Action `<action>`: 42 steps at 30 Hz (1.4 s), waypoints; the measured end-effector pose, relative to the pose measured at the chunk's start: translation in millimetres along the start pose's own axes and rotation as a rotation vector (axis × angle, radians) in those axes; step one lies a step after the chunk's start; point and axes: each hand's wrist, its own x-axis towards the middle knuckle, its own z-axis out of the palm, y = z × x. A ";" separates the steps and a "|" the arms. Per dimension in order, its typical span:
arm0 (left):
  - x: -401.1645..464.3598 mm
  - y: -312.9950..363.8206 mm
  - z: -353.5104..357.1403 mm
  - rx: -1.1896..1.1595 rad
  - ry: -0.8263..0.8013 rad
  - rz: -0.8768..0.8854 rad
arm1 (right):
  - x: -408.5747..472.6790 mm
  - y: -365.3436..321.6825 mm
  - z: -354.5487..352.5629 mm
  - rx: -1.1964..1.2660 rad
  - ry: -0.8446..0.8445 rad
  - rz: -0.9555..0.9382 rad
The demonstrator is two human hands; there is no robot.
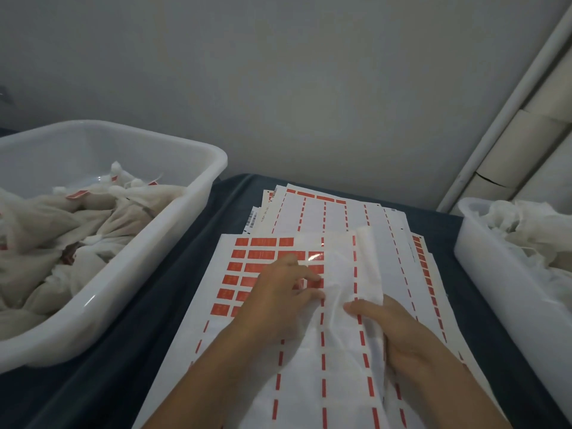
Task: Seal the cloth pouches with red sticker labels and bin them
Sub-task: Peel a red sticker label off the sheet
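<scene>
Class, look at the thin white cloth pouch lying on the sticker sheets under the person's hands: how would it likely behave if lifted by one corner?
The cloth pouch would probably flop and drape, since it already lies creased and folded. It looks light: the sticker sheet shows through it. It may slide on the glossy sheet, which is perhaps why the right hand is on it.

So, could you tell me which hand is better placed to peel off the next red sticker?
The left hand: its fingertips already rest on the red stickers of the sheet, while the right hand holds the cloth pouch.
</scene>
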 end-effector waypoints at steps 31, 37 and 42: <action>-0.7 4.6 -17.2 -0.010 -0.073 0.242 | -14.3 -6.6 12.8 -0.191 0.039 -0.293; 1.3 1.1 -18.7 -0.061 -0.113 0.163 | -10.2 -4.3 12.3 -0.153 0.056 -0.263; 3.4 1.3 -13.4 -0.094 0.006 0.060 | 4.9 1.9 6.8 -0.052 0.095 -0.126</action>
